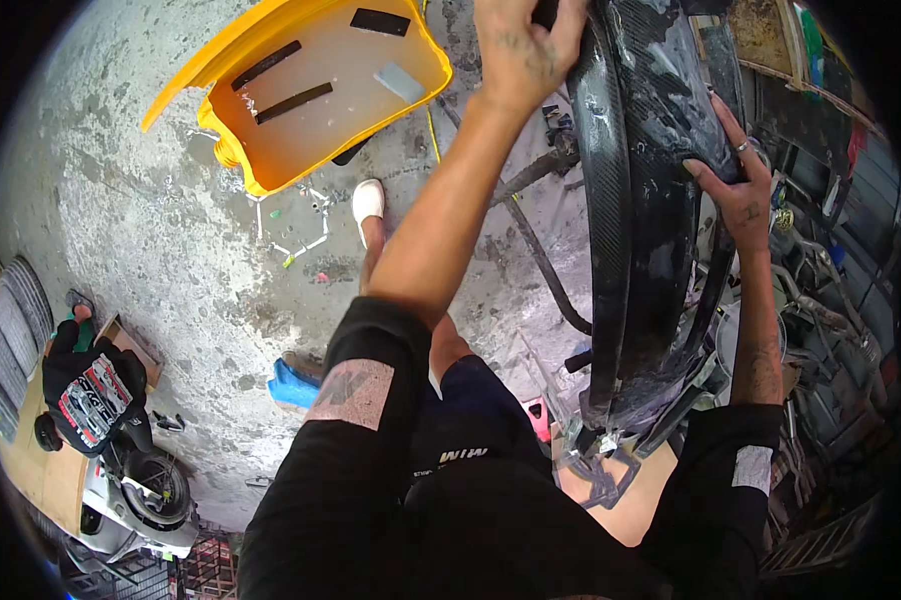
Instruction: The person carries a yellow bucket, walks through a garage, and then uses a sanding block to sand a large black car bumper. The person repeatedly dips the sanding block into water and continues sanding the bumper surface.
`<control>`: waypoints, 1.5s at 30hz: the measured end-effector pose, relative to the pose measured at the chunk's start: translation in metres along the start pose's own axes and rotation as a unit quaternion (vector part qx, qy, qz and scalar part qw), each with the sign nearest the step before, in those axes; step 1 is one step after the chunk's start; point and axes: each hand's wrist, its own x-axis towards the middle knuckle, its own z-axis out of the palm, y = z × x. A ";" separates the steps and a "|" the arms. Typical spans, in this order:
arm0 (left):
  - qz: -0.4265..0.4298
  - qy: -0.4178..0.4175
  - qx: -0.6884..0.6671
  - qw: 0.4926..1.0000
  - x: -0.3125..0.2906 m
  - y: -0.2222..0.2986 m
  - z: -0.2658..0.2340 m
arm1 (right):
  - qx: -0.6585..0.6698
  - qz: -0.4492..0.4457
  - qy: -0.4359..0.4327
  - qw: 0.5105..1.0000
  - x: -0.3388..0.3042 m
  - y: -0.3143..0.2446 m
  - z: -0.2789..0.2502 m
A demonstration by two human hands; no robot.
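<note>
A long, curved black carbon-fibre panel [660, 210] stands at the right on a stand, wet and streaked with whitish film on its upper face. My left hand [530, 50] is at the panel's far left edge, its fingers closed around something dark; the picture's top edge cuts it off, so I cannot make out what it is. On the panel's right side, my right hand [740, 195] grips the edge, thumb on the face and fingers bent over the rim.
A yellow tub [345, 150] of cloudy water, with dark strips and a grey block [400, 82] in it, sits at far left. Metal stand tubes [545, 260] stick out left of the panel. A person [95, 390] crouches near a motorcycle [155, 490]. Clutter [810, 300] crowds the right.
</note>
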 end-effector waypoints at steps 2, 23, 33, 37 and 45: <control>0.053 0.046 0.034 0.997 -0.049 0.034 0.001 | -0.001 0.005 0.001 1.000 -0.003 0.006 -0.006; -0.017 0.101 -0.001 0.995 0.016 0.012 -0.008 | -0.024 0.027 -0.002 0.999 -0.003 -0.005 -0.005; -0.169 -0.180 0.426 0.870 -0.083 -0.288 -0.185 | -0.057 0.042 -0.014 0.997 -0.002 -0.008 -0.013; -0.280 -0.345 0.442 0.780 -0.089 -0.412 -0.275 | 0.012 0.020 -0.002 1.000 0.006 0.002 0.003; -0.173 -0.330 0.189 0.909 -0.060 -0.177 -0.159 | -0.081 0.064 -0.003 0.995 -0.021 -0.003 -0.031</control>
